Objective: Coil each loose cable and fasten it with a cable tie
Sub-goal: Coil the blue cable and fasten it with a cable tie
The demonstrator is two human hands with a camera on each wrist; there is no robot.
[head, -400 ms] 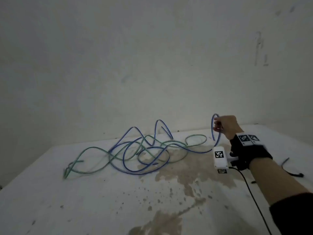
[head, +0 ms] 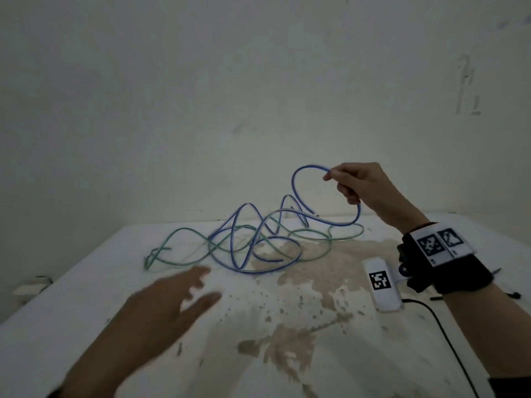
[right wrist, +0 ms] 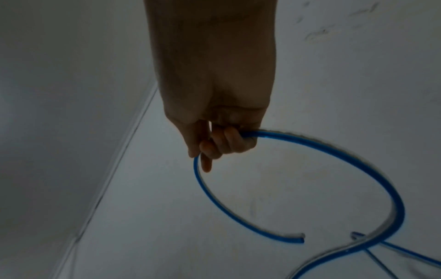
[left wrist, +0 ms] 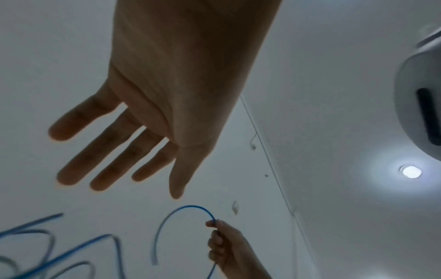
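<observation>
A blue cable and a green cable lie tangled on the white table. My right hand is raised above the table's far side and grips the blue cable near its end, so a loop curves up and round to a free tip. The right wrist view shows its fingers curled round the blue cable. My left hand hovers over the table in front of the tangle with straight, spread fingers, holding nothing. In the left wrist view the blue loop sits below the fingertips.
A brown stain spreads over the table's middle. A thin black wire runs from the wrist camera toward the near right edge. Small dark bits lie at the right. A plain wall rises close behind the table.
My right hand has lifted the blue cable's end higher, opening a wide loop. My left hand has come into view over the near table.
</observation>
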